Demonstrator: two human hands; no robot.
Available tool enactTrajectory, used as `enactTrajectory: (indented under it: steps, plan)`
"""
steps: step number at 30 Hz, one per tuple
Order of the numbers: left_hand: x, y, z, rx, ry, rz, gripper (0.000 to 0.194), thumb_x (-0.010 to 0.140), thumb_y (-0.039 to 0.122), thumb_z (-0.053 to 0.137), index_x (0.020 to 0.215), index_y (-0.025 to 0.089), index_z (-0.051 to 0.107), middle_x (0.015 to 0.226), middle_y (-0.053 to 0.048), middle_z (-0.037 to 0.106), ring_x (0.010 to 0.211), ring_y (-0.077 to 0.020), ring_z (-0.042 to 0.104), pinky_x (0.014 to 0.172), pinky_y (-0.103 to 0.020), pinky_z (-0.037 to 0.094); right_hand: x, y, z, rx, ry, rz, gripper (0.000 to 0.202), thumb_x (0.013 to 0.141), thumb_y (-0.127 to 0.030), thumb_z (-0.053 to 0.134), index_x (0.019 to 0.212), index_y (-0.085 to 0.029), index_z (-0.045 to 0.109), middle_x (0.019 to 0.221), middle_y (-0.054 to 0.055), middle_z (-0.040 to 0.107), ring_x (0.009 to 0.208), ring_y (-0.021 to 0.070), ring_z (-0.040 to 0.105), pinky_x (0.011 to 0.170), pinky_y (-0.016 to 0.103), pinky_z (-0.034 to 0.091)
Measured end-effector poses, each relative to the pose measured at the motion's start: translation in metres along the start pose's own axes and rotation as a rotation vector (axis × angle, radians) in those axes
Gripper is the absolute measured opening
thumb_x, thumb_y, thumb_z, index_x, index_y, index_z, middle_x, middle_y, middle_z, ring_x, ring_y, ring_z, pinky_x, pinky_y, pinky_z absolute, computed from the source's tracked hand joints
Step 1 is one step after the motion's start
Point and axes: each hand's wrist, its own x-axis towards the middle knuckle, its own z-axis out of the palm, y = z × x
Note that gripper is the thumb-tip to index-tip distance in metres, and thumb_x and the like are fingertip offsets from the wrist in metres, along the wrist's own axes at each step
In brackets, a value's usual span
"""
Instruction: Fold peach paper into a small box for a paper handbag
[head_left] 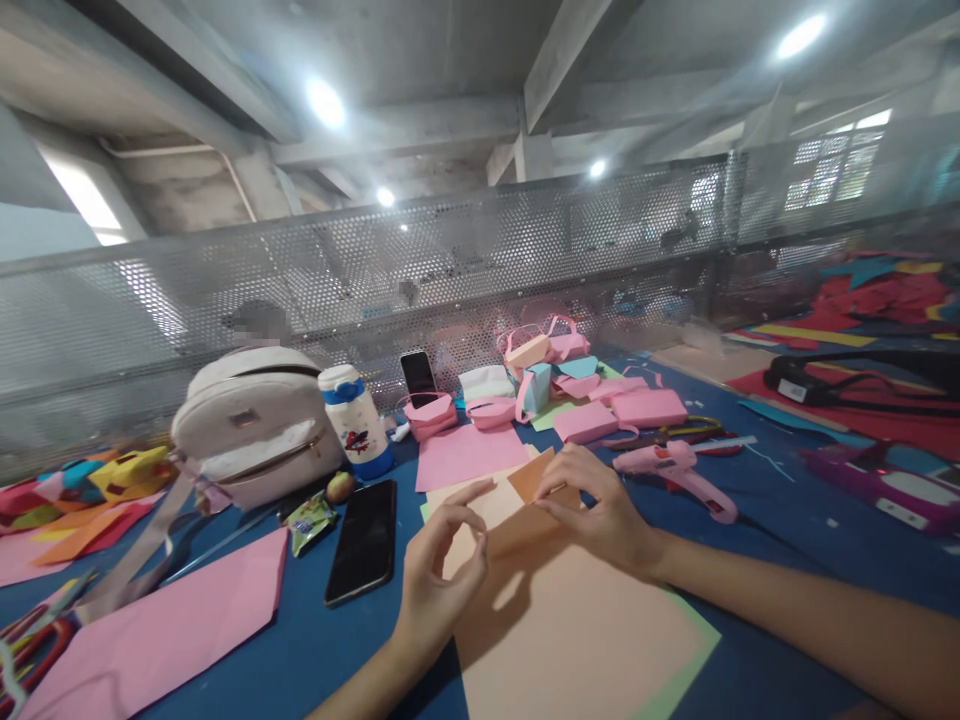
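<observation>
My right hand (600,510) pinches a folded orange paper piece (531,478) near its right side, above a stack of peach sheets (577,630) with a green sheet showing under the edge. My left hand (446,560) hovers over the left side of the stack, its thumb and fingers curved and apart, with nothing between them. A pink glue gun (679,475) lies to the right of my right hand. Beyond the stack is a pink sheet (469,457).
Small pink paper bags (585,422) are grouped at the back. A black phone (362,545), a white bottle (356,425) and a pale backpack (259,425) are at the left. Pink sheets (172,630) lie front left; a purple device (885,488) sits right.
</observation>
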Motion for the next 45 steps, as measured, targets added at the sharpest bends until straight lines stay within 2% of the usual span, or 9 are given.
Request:
enactTrajectory:
  steps: [13, 16, 20, 23, 27, 31, 33, 38, 45]
  plan:
    - [0.001, 0.001, -0.001, 0.003, -0.008, -0.022, 0.008, 0.091, 0.013, 0.051, 0.088, 0.019, 0.055, 0.13, -0.018, 0.06, 0.127, -0.0267, 0.054, 0.098, -0.037, 0.048, 0.001, -0.003, 0.0, 0.012, -0.005, 0.015, 0.013, 0.092, -0.025, 0.065, 0.08, -0.021, 0.061, 0.076, 0.001, 0.064, 0.075, 0.0189, 0.055, 0.077, 0.036, 0.04]
    - [0.001, -0.001, 0.0, -0.028, -0.001, -0.024, 0.008, 0.091, 0.013, 0.052, 0.094, 0.019, 0.055, 0.131, -0.017, 0.059, 0.128, -0.0261, 0.052, 0.102, -0.037, 0.047, 0.001, -0.003, 0.0, 0.007, -0.004, 0.007, 0.013, 0.091, -0.026, 0.065, 0.08, -0.021, 0.061, 0.076, 0.001, 0.065, 0.074, 0.0186, 0.055, 0.078, 0.036, 0.04]
    - [0.002, -0.005, 0.002, -0.073, 0.001, -0.043, 0.029, 0.089, 0.013, 0.056, 0.116, 0.021, 0.053, 0.13, -0.014, 0.058, 0.129, -0.0242, 0.052, 0.107, -0.038, 0.043, 0.001, -0.003, 0.0, 0.002, -0.002, 0.011, 0.014, 0.092, -0.028, 0.065, 0.08, -0.021, 0.062, 0.076, 0.001, 0.065, 0.075, 0.0192, 0.056, 0.079, 0.037, 0.041]
    - [0.003, -0.01, 0.004, -0.057, -0.012, -0.106, 0.042, 0.085, 0.014, 0.062, 0.126, 0.02, 0.052, 0.127, -0.013, 0.06, 0.124, -0.0254, 0.056, 0.104, -0.037, 0.046, 0.001, -0.004, -0.001, 0.006, -0.015, 0.013, 0.013, 0.092, -0.027, 0.064, 0.081, -0.022, 0.062, 0.077, 0.002, 0.066, 0.075, 0.0193, 0.057, 0.081, 0.037, 0.041]
    - [0.005, -0.016, 0.004, -0.015, -0.051, -0.199, 0.035, 0.084, 0.018, 0.062, 0.119, 0.018, 0.06, 0.116, -0.011, 0.068, 0.11, -0.0254, 0.064, 0.095, -0.035, 0.052, 0.001, -0.005, -0.001, 0.009, -0.018, 0.012, 0.014, 0.093, -0.028, 0.062, 0.081, -0.022, 0.062, 0.078, 0.002, 0.066, 0.076, 0.0197, 0.057, 0.081, 0.038, 0.041]
    - [0.005, -0.02, 0.001, 0.065, -0.029, -0.164, 0.028, 0.084, 0.02, 0.064, 0.111, 0.018, 0.067, 0.105, -0.008, 0.073, 0.1, -0.0249, 0.068, 0.087, -0.032, 0.054, 0.002, -0.005, -0.002, -0.007, -0.026, 0.005, 0.013, 0.094, -0.028, 0.061, 0.083, -0.022, 0.063, 0.08, 0.002, 0.067, 0.079, 0.0204, 0.055, 0.081, 0.038, 0.04]
    - [0.006, -0.021, 0.0, 0.096, -0.012, -0.14, 0.032, 0.083, 0.02, 0.065, 0.115, 0.019, 0.066, 0.109, -0.007, 0.073, 0.103, -0.0251, 0.068, 0.089, -0.032, 0.054, 0.002, -0.004, -0.001, -0.023, -0.034, 0.002, 0.013, 0.094, -0.028, 0.061, 0.083, -0.023, 0.063, 0.079, 0.002, 0.067, 0.078, 0.0206, 0.055, 0.081, 0.038, 0.04]
    - [0.008, -0.024, -0.003, 0.115, -0.054, -0.16, 0.039, 0.087, 0.024, 0.062, 0.126, 0.022, 0.062, 0.124, -0.008, 0.068, 0.117, -0.026, 0.062, 0.097, -0.034, 0.051, 0.0, -0.001, 0.0, -0.051, -0.064, 0.032, 0.012, 0.093, -0.025, 0.063, 0.082, -0.022, 0.063, 0.08, 0.002, 0.068, 0.079, 0.0203, 0.055, 0.081, 0.037, 0.039]
    - [0.01, -0.032, -0.007, 0.087, -0.091, -0.166, 0.043, 0.084, 0.024, 0.066, 0.127, 0.022, 0.063, 0.125, -0.01, 0.068, 0.117, -0.0276, 0.063, 0.101, -0.041, 0.049, 0.001, 0.004, 0.0, -0.123, -0.069, 0.028, 0.01, 0.094, -0.024, 0.06, 0.084, -0.022, 0.063, 0.081, 0.002, 0.066, 0.081, 0.0213, 0.056, 0.08, 0.037, 0.039]
